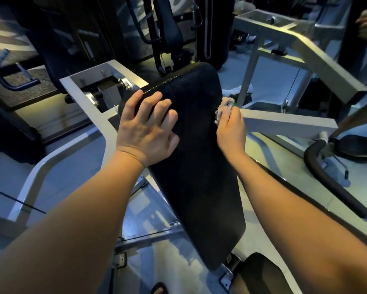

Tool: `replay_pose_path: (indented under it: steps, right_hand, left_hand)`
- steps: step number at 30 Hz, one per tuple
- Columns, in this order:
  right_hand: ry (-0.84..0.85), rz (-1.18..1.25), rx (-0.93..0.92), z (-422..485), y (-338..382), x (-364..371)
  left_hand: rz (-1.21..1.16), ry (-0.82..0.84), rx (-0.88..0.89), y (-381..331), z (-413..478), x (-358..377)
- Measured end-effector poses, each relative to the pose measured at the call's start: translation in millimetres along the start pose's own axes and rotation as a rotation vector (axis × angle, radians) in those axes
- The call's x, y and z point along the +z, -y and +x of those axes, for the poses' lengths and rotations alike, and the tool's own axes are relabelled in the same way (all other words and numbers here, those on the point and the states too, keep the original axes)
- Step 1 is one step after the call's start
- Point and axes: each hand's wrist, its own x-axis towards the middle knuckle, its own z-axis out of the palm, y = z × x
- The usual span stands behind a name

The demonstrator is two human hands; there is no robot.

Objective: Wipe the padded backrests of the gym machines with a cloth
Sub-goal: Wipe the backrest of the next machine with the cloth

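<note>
The black padded backrest (195, 170), a long slab of pebbled vinyl with rounded corners, runs from the centre of the view down toward 6 o'clock. It sits tilted on a white-painted square-tube steel frame (87, 115). The left hand (146, 130) rests on the pad's upper left edge, at about 10 o'clock from its middle. Its fingers are spread and lie lightly bent across the glossy stitched seam. The right hand (231, 132) is at the pad's right edge, toward 1 o'clock, with its fingers curled round a crumpled pale terry cloth (225, 107). The cloth touches the side of the pad. At 3 o'clock, well apart from the pad, a curved black foam-sleeved handle bar (335, 187) ends in a shiny metal cap.
</note>
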Motion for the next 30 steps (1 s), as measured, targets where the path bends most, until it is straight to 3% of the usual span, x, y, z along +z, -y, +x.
replay_pose_path:
  steps: [3,7,9,11,15,17,19,22,24,28,30]
  right_hand:
    - [-0.091,-0.048,0.005,23,51,0]
    - [-0.154,-0.102,-0.336,33,127,10]
    - [-0.175,-0.133,-0.393,31,124,7]
    - [-0.166,-0.181,-0.296,32,94,1]
    - [-0.098,-0.154,0.141,39,60,-13]
    - [-0.091,-0.1,0.191,40,74,-9]
    - [-0.105,-0.083,0.076,30,92,-4]
    - [-0.069,-0.208,-0.332,13,100,-3]
    - [-0.069,-0.322,-0.447,22,90,-16]
    - [-0.013,-0.258,-0.128,65,87,-34]
    - [0.005,-0.208,-0.106,75,98,-29]
  left_hand:
    - [0.002,0.018,-0.004,-1,-1,-1]
    - [-0.001,0.036,-0.005,0,0,-2]
    - [-0.009,0.021,-0.004,0,1,-1]
    - [-0.011,-0.013,-0.003,1,0,0]
    - [-0.016,-0.043,0.01,1,-1,2]
    - [-0.02,-0.036,0.012,1,-1,2]
    - [-0.019,-0.041,0.004,1,-1,1]
    - [-0.022,-0.046,-0.008,0,-1,0]
    - [-0.029,-0.033,-0.012,-1,0,-1]
    - [-0.024,-0.02,-0.014,0,0,-2]
    - [-0.026,-0.014,-0.006,1,-1,-2]
